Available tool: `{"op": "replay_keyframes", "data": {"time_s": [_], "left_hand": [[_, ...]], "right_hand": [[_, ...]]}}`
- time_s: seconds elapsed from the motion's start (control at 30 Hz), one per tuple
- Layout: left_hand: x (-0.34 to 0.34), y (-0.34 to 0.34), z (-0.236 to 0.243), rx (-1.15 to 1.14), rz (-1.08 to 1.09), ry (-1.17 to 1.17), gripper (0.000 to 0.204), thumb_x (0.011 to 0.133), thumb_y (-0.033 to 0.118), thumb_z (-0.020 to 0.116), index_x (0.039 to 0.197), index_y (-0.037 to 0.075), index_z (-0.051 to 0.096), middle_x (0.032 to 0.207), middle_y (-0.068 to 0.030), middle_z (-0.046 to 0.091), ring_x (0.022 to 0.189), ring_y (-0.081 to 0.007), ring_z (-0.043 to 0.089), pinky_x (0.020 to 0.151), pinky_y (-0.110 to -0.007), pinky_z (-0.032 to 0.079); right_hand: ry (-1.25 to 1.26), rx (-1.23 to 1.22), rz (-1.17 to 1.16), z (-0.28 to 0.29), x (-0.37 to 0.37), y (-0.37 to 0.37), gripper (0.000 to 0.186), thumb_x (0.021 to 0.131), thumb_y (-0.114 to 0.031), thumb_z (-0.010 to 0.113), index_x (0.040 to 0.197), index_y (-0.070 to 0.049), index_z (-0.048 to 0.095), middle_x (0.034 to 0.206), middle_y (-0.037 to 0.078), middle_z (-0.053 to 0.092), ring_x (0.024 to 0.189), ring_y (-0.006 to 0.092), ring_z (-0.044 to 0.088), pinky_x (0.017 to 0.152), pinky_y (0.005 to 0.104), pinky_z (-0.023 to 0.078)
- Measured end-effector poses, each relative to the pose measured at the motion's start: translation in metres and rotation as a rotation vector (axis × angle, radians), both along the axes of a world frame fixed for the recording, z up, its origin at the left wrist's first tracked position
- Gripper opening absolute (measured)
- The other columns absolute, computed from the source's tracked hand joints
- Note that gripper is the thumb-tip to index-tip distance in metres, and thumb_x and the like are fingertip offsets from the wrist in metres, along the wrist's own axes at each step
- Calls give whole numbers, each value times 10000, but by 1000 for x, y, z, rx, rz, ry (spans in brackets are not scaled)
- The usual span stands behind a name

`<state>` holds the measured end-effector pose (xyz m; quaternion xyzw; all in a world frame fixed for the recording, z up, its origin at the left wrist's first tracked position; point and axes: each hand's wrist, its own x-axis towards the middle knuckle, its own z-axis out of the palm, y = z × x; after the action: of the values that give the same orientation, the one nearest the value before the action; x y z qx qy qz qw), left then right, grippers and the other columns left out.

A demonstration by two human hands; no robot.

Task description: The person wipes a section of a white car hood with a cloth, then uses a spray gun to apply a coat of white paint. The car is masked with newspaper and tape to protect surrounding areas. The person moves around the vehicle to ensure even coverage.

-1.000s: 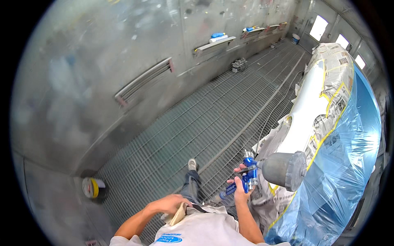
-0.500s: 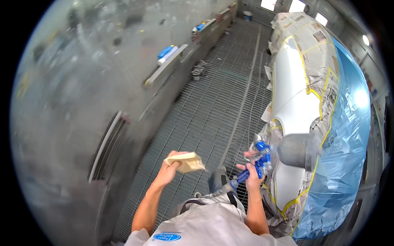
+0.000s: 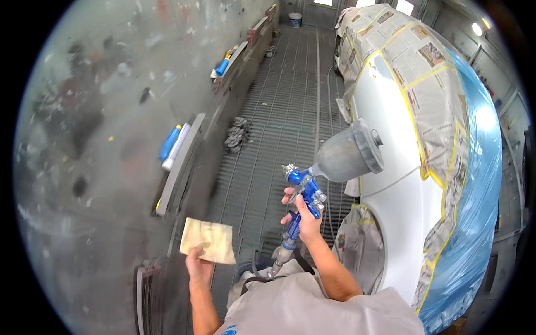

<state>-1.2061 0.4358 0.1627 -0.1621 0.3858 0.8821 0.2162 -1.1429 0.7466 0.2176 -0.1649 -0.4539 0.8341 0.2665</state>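
Between the fingers and thumb of my left hand [image 3: 198, 270] is a folded cream cloth [image 3: 209, 240], held by its lower edge near the wall. My right hand [image 3: 309, 222] is wrapped around the grip of a blue and silver paint spray gun [image 3: 306, 187]. The gun's nozzle points to the left, and its cloudy grey paint cup [image 3: 347, 154] tilts toward the car. A hose fitting [image 3: 283, 254] hangs from the bottom of the grip. To the right stands a car with a white body panel [image 3: 405, 209]; gun and cup appear in front of its edge.
Newspaper masking [image 3: 416, 47], edged with yellow tape, and blue plastic sheeting [image 3: 466, 245] cover the car. A stained grey wall [image 3: 106, 162] with a ledge [image 3: 181, 164] bounds the left. Underfoot is metal grating [image 3: 279, 128]; crumpled grey material [image 3: 237, 134] lies beside the wall. A bucket [image 3: 295, 20] stands far back.
The view has shifted, bringing more of the white panel into sight. In the picture, the spray gun has moved left and up, and the cloth has moved left and down, its face now flatter.
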Motion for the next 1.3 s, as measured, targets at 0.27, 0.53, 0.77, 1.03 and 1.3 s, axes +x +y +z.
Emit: {"op": "replay_keyframes", "data": {"time_s": [0.27,0.53,0.77,1.03,1.3], "left_hand": [[-211,140,-49,-150,-106,-70,477,852,65,540,1315,-32,477,1248,-146,572,1173,-311,571,1004,-461,481],[-428,359,-34,-190,-579,-70,496,874,88,535,1346,-36,446,1252,-155,565,1125,-316,602,928,-453,521],[-529,612,-14,203,-839,-122,500,880,23,526,1360,-44,404,1312,-170,518,1251,-335,517,1080,-487,424],[-559,893,39,325,-921,107,512,909,80,522,1385,-50,384,1358,-175,508,1260,-326,518,1086,-480,414],[-593,1089,56,152,-1039,171,517,892,66,528,1382,-33,393,1347,-158,509,1240,-320,525,1057,-480,428]], "right_hand": [[-72,33,-249,-3,-165,144,260,991,-204,559,1126,14,602,1015,98,633,878,149,627,476,282,578],[-60,15,-635,11,-254,281,242,1003,-161,523,1164,14,570,1019,101,619,872,152,631,523,296,603],[-125,23,-938,12,-259,398,250,990,-147,516,1196,-5,528,1122,96,583,928,160,585,496,289,572],[5,116,-737,29,-310,542,242,976,-146,564,1171,-9,522,1036,125,555,910,169,586,569,312,607],[-57,70,-437,33,-391,648,307,900,-107,657,1149,52,574,1059,147,623,903,200,628,569,311,592]]}}
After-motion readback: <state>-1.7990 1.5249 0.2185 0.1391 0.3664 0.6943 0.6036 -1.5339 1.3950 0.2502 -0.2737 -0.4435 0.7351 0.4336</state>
